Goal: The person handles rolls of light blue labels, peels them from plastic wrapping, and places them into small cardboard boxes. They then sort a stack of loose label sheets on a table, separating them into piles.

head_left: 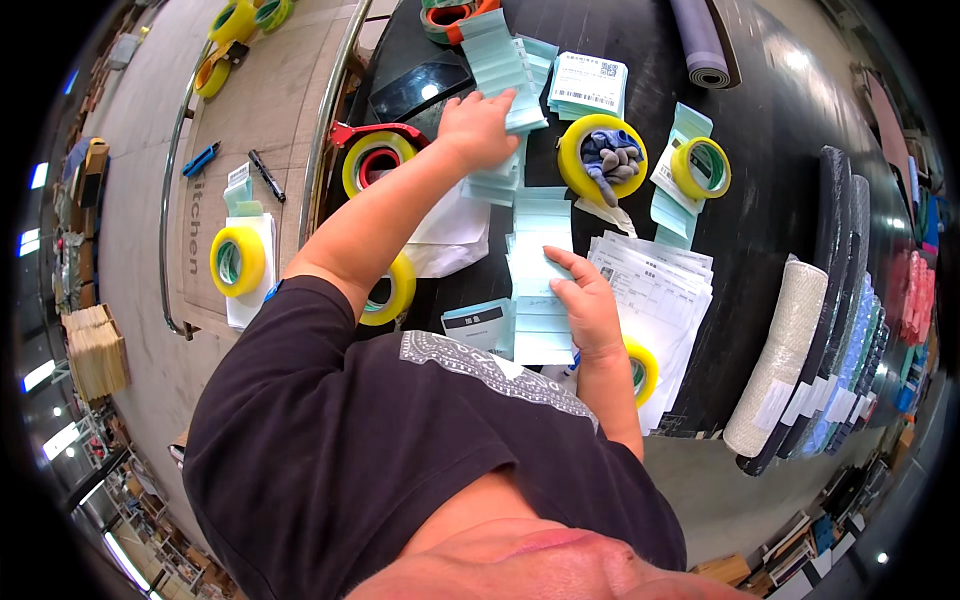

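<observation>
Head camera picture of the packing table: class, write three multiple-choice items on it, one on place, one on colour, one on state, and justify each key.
1. Where does the grey glove lie?
A. inside a yellow tape roll
B. on the floor
C. on the white forms

2. What colour is the fanfold label strip?
A. red
B. pale blue
C. black

3. What is the right hand doing?
A. hanging in the air
B. gripping a pen
C. pressing flat on the strip

Key: A, the tape roll rings it; B, its folds are light blue; C, open fingers rest on it.
</observation>
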`<state>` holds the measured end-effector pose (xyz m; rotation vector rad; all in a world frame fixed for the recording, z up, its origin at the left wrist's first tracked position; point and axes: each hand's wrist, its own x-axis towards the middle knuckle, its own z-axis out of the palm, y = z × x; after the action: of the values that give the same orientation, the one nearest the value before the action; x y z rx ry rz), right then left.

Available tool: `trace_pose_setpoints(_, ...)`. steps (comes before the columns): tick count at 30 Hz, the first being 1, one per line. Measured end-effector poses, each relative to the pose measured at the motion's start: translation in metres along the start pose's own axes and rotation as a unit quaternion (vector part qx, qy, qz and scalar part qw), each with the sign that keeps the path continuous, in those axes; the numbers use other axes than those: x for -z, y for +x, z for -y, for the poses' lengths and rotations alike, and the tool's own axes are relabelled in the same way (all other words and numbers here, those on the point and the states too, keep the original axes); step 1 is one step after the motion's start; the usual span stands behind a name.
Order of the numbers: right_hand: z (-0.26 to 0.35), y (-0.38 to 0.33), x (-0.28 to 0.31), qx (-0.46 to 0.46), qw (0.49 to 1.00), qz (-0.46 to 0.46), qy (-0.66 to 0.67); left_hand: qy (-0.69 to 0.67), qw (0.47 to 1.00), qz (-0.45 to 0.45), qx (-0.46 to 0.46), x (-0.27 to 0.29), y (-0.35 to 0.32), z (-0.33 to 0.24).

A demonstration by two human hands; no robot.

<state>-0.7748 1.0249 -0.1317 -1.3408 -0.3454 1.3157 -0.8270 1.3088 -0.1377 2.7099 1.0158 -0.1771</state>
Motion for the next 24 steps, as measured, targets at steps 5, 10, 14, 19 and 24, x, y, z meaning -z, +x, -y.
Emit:
trace_pose_setpoints(5,0.005,-0.002,-0.001,0.001,1.000,-0.002,0.002,-0.285,0.947,-0.140,0.041,-0.003,0.011,0.056)
trace_pose_setpoints(10,0.008,-0.003,-0.002,-0.001,0.999,0.009,0.036,-0.443,0.877,-0.188,0.008,0.041,-0.001,0.080)
trace_pose_setpoints(14,0.010,0.000,-0.005,0.018,1.000,0.005,0.000,-0.468,0.861,-0.200,-0.002,0.055,-0.028,0.076)
trace_pose_setpoints(19,0.018,0.001,-0.012,-0.004,0.999,0.021,0.045,-0.498,0.837,-0.227,0.004,0.067,-0.056,0.069)
trace_pose_setpoints(24,0.013,0.011,-0.015,-0.003,0.995,0.020,0.099,-0.312,0.877,-0.300,-0.208,0.062,-0.106,0.046)
